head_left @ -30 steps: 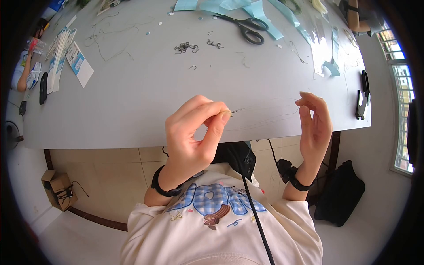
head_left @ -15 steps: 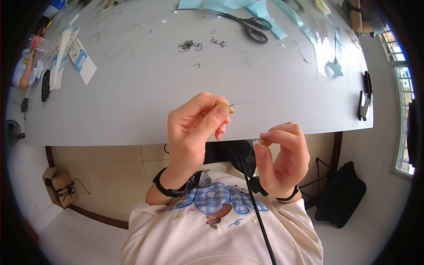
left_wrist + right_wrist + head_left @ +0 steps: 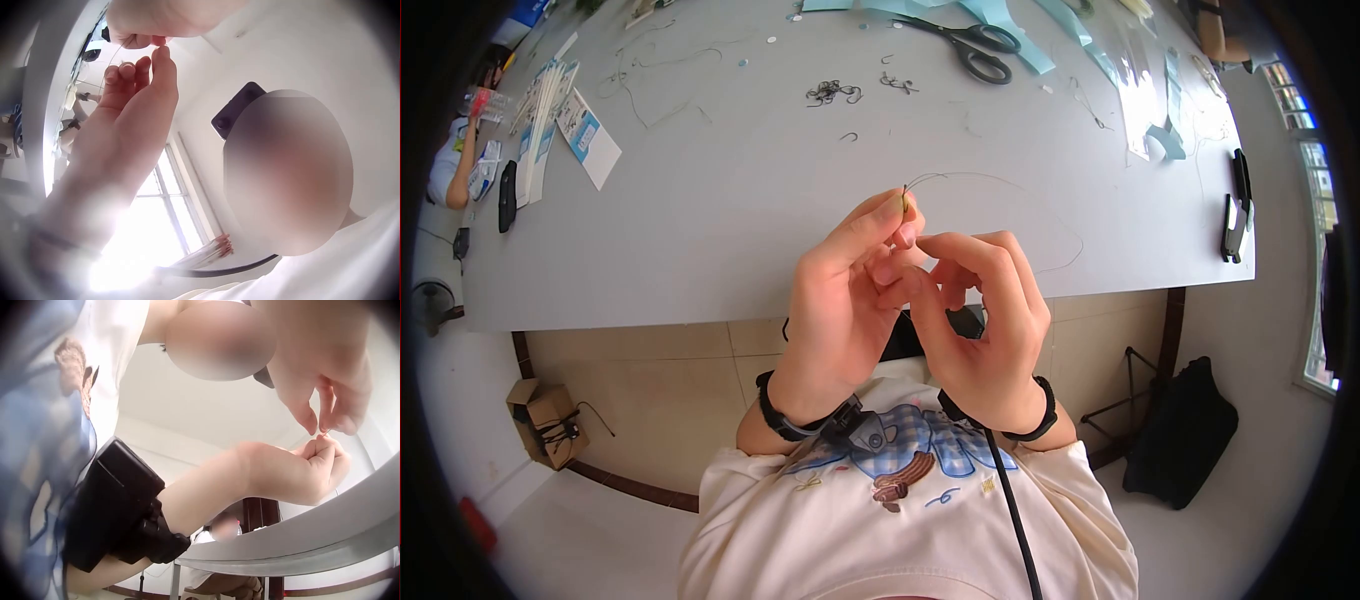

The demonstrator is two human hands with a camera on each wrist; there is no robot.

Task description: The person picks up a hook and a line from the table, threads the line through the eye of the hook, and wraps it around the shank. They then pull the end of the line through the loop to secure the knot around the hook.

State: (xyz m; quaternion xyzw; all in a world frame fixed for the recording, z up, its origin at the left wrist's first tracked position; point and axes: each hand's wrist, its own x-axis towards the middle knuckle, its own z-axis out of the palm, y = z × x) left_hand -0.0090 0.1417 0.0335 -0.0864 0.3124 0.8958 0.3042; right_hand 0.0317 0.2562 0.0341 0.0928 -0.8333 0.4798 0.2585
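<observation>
Grey table (image 3: 700, 270), beige tiled floor (image 3: 640, 400), white wall (image 3: 1220, 320), bright window (image 3: 165, 181)

smooth thread (image 3: 972, 174); smooth, satiny table (image 3: 700, 240); metal hooks (image 3: 832, 94); plastic-handled scissors (image 3: 962, 37); matt cloth shirt (image 3: 1030, 510).

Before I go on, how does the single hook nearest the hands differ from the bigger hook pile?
The single hook shows one clear curve, while the bigger pile is a tangle. The hook lies nearer the left hand; the pile lies farther off. Both look dark and rest on the table.

Scissors (image 3: 956, 37), blue strips (image 3: 1032, 52), cardboard box (image 3: 550, 405)
</observation>
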